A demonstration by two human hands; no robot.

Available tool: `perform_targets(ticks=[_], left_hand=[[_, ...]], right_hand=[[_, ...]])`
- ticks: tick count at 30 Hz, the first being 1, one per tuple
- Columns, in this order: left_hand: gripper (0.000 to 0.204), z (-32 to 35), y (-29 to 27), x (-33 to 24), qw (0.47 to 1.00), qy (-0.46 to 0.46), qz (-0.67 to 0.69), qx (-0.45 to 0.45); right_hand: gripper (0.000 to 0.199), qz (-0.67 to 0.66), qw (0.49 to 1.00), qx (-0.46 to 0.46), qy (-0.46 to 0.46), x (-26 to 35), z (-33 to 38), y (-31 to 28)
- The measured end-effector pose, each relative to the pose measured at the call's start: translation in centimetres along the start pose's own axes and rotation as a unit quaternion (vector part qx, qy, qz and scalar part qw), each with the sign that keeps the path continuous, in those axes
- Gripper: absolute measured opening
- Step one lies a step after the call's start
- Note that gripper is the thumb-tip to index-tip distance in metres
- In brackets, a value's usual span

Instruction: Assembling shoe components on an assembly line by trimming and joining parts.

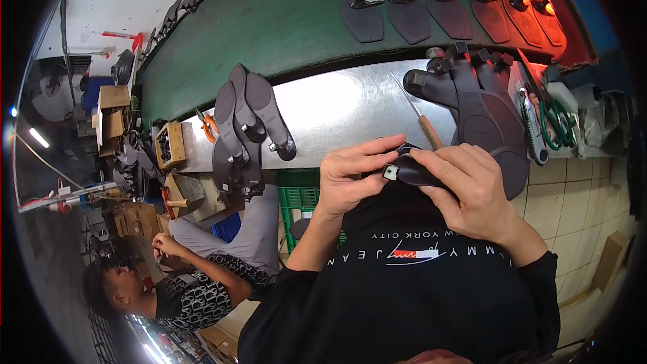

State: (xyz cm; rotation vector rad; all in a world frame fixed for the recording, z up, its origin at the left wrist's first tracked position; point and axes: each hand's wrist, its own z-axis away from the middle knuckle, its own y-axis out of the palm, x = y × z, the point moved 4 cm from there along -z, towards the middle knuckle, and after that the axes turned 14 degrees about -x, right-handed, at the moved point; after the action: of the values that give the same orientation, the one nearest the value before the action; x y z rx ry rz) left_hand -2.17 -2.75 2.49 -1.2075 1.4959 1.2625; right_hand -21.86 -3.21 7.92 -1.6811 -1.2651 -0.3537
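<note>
Close to my chest, both hands hold a dark shoe sole piece [416,172] with a small white square bit at its left end. My left hand [350,175] pinches that end between thumb and fingers. My right hand [472,185] grips the other side, its thumb underneath and fingertips on top. Most of the piece is hidden by my fingers. Just beyond my right hand, a pointed tool with a wooden handle [429,133] lies on the metal bench [320,104]. Beside it is a heap of dark heeled soles [490,111].
More heeled soles [229,121] and orange-handled pliers [206,127] lie at the left. Green-handled scissors [555,125] and a cutter knife [532,128] lie right. Soles line the green belt [290,20], reddish-lit at far right. A co-worker [195,286] sits at left by a green crate [296,195].
</note>
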Motion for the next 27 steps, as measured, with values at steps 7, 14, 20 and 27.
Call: perform_targets(ticks=[7, 14, 20, 27], left_hand=[[0.042, -0.3, 1.2, -0.1, 0.999, -0.001, -0.027, 0.023], [0.043, 0.0, 1.6, -0.1, 0.997, -0.019, -0.073, -0.003], [0.043, 1.1, 1.1, 0.6, 0.984, -0.176, -0.029, -0.022], [0.044, 1.3, 1.6, 0.9, 0.979, -0.195, -0.005, -0.061]], right_hand=[[0.046, 0.043, 0.999, -0.001, -0.023, 0.1, 0.3, -0.2], [0.048, 0.032, 0.999, 0.004, 0.022, -0.7, 0.3, 0.6], [0.035, -0.116, 0.984, 0.006, 0.135, -3.0, 1.3, 2.4], [0.019, -0.043, 0.997, 0.028, 0.061, -2.4, 0.9, 2.2]])
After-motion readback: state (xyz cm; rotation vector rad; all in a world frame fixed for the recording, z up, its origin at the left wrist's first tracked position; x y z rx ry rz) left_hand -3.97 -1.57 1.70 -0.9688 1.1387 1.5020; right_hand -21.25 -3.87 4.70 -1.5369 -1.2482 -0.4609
